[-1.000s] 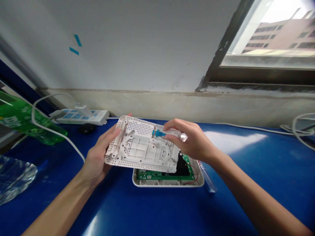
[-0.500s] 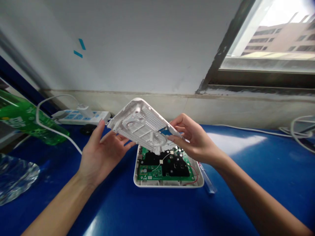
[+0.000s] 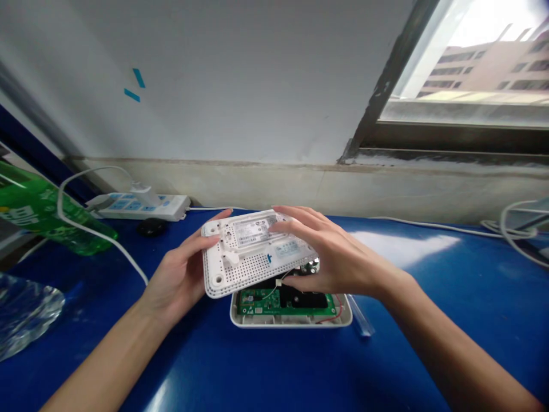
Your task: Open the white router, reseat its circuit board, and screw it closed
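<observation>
A white router cover (image 3: 244, 273), perforated and labelled, is tilted above the open router base (image 3: 291, 326), its outer face towards me. With my left hand (image 3: 174, 274) I grip the cover's left end, thumb on top and fingers behind. My right hand (image 3: 332, 252) is around the right end, fingers over the labelled face; its thumb points left below the near edge, above the board. Inside the white base lie a green circuit board (image 3: 268, 310) with a black plate, a thin pale cable and a red wire (image 3: 338, 312). The cover hides the base's far part.
A white power strip (image 3: 171, 207) with a plugged-in adapter stands by the wall, a black object (image 3: 152, 227) before it. At left are a green bottle (image 3: 47, 209) and crumpled clear plastic (image 3: 30, 315). A clear strip (image 3: 361, 317) lies right of the base; white cables cross the blue table.
The cover has turned over from its inner ribbed face to its labelled outer face and come lower. My left hand has closed on its left end; my right fingers have shifted across its face.
</observation>
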### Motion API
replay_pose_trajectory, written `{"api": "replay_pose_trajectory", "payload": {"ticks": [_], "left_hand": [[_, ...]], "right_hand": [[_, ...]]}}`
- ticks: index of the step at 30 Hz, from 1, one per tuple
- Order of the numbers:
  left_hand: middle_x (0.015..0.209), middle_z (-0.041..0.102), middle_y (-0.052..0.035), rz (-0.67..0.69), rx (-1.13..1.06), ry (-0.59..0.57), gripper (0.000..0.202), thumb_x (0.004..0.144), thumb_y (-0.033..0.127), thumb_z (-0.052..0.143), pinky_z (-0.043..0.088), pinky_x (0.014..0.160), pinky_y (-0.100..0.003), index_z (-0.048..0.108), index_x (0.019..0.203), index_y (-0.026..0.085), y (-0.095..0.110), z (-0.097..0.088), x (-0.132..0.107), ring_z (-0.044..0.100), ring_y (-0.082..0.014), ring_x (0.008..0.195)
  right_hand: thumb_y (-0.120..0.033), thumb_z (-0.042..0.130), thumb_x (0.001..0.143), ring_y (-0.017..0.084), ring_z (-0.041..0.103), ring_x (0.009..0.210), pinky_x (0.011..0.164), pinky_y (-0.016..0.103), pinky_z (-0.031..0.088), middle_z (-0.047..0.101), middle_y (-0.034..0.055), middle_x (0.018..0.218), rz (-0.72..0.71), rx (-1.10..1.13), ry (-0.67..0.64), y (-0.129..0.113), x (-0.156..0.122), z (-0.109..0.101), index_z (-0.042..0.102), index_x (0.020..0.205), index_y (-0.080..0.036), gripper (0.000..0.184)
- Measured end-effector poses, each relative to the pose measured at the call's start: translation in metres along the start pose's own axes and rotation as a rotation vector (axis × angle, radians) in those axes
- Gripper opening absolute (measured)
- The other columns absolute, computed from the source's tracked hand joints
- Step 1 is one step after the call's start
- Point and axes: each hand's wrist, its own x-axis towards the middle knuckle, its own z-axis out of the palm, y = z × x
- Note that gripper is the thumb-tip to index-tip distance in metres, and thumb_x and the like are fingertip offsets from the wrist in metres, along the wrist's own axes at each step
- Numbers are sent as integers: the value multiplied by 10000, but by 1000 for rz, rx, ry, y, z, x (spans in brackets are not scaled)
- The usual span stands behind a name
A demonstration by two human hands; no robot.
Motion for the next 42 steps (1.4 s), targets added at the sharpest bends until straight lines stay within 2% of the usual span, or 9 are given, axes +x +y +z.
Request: {"api": "replay_pose_trajectory", "payload": {"ticks": [4,10,15,21,25,31,33,37,42], "left_hand": [[1319,683,-105,-32,-4,-71,654,852,176,662,601,937,-424,519,1481,281,-6,4,-4,705,-301,1117],[1340,672,-99,-37,153,-139,607,909,326,670,569,949,-396,503,1492,302,-11,8,-7,682,-299,1158],[1356,657,-92,212,542,-151,563,909,418,703,489,1058,-396,572,1432,255,-19,-2,0,614,-296,1254],[1177,708,-79,558,1221,32,487,930,437,657,480,1022,-496,634,1379,252,-29,-3,-4,645,-291,1036],[1167,705,-78,694,1285,28,430,927,378,662,459,1031,-502,672,1332,236,-29,2,-9,589,-313,1082],[1212,589,-112,692,1383,14,423,898,427,669,474,1034,-519,700,1266,223,-31,1,-10,576,-314,1093],[1319,526,-123,680,1453,-27,433,930,463,625,468,1064,-512,683,1285,221,-31,-1,-10,562,-310,1165],[1513,466,-63,640,1558,-280,564,935,526,631,354,1196,-515,548,1451,314,-27,-5,-10,425,-312,1398],[1585,431,-65,600,1591,-443,951,730,681,790,321,1209,-568,430,1539,334,-21,-12,-7,387,-359,1451]], "right_hand": [[-533,838,723,368,242,1516,1165,564,338,232,96,1677,126,70,-154,0,-5,-13,336,1574,-343,1007],[-579,854,660,341,502,1267,1032,490,480,470,79,1466,282,165,-330,-7,-10,-33,286,1591,-396,1106],[-565,880,576,375,474,1229,1031,568,442,482,89,1359,347,85,-408,-9,-13,-30,212,1611,-431,1238],[-499,894,563,425,461,1260,996,589,455,460,115,1408,386,93,-476,-12,-13,-20,223,1609,-447,1244],[-397,916,558,423,482,1249,985,579,468,505,127,1376,364,64,-433,-16,-15,-19,250,1609,-427,1244],[-324,923,533,405,498,1218,989,570,470,547,125,1317,371,25,-441,-20,-16,-19,361,1581,-378,1190],[-321,933,521,401,492,1235,1013,560,459,532,127,1342,370,25,-443,-21,-16,-17,418,1553,-357,1154],[-390,966,502,393,470,1272,1059,552,428,506,132,1379,329,24,-435,-20,-15,-15,430,1546,-340,1175],[-530,955,530,358,543,1168,975,509,491,587,97,1242,314,69,-411,-13,-14,-19,510,1488,-345,1072]]}}
